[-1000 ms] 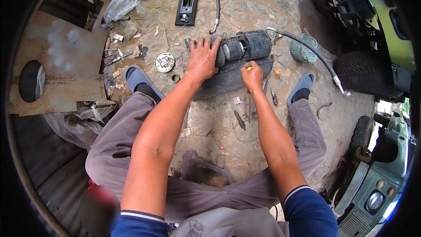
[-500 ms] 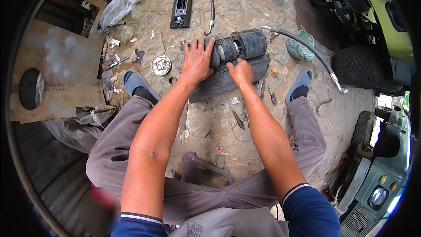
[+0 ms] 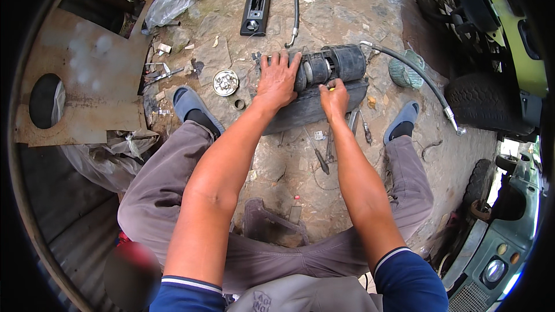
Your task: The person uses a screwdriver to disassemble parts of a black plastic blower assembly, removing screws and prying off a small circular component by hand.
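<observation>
Black ribbed cylindrical blower motor [image 3: 338,63] lies on rough stone; our left hand [image 3: 277,78] lies flat, fingers spread, on its left end. Our right hand [image 3: 334,97], just below the motor, pinches a small yellow-tipped tool [image 3: 331,88], mostly hidden.

plastic bag [image 3: 170,4], metal dish [image 3: 225,82], hose [image 3: 416,78]

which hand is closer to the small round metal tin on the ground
Left. The left hand lies flat on the dark cylindrical part, just right of the round tin. The right hand is farther right, at the part's front edge.
</observation>
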The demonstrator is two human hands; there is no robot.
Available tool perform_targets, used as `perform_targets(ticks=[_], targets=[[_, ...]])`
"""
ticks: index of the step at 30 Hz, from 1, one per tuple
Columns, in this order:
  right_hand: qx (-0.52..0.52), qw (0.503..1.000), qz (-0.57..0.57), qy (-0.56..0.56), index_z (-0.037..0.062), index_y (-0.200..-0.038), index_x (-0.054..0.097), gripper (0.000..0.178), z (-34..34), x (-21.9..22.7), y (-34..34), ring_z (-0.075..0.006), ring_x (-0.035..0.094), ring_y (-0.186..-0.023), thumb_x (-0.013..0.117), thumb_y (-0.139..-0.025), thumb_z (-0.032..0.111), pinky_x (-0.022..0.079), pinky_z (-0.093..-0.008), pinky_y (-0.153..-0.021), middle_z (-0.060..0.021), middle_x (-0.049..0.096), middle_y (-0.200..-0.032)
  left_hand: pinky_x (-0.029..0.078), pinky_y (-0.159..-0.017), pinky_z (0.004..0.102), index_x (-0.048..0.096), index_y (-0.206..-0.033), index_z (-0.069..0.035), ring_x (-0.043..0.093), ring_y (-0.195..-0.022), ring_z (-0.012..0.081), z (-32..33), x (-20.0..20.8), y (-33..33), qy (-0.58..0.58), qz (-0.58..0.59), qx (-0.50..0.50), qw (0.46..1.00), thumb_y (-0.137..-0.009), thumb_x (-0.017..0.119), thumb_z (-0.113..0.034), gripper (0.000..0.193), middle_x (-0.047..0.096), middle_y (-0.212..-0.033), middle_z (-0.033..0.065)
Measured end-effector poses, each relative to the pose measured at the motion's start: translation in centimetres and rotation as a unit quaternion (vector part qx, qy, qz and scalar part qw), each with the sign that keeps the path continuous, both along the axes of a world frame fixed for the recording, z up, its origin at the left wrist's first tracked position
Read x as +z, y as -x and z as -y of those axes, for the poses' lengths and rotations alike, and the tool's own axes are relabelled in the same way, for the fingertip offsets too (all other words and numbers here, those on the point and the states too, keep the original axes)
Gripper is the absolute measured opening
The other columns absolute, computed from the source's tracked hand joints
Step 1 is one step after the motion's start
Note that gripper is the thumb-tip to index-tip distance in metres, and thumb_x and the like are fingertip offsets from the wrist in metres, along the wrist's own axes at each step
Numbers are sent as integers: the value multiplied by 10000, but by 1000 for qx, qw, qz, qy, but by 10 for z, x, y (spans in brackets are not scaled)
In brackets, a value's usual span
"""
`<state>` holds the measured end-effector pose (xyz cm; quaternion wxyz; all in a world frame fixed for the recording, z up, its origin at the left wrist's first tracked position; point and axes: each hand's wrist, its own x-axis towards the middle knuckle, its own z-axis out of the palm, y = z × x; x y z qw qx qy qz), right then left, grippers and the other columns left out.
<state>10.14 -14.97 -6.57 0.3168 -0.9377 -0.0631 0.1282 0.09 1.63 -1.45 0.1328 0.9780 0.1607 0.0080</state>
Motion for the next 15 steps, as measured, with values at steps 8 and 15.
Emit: perform_targets(ticks=[8, 15], targets=[[45, 934, -307, -174, 57, -905, 681, 106, 33, 19, 136, -147, 667, -634, 761, -905, 126, 527, -299, -553, -41, 692, -766, 323, -1162, 585, 391, -1565, -106, 461, -1380, 373, -2, -14, 5, -18, 19, 13, 1000, -641, 922, -288, 1081, 508, -1464, 206], [184, 947, -131, -228, 32, -1060, 632, 208, -77, -95, 244, -407, 708, -845, 707, -933, 178, 545, -462, -767, -205, 707, -844, 308, -1164, 594, 409, -1549, -88, 457, -1374, 398, -2, -20, -2, -32, 55, 25, 998, -716, 845, -203, 947, 494, -1467, 231]])
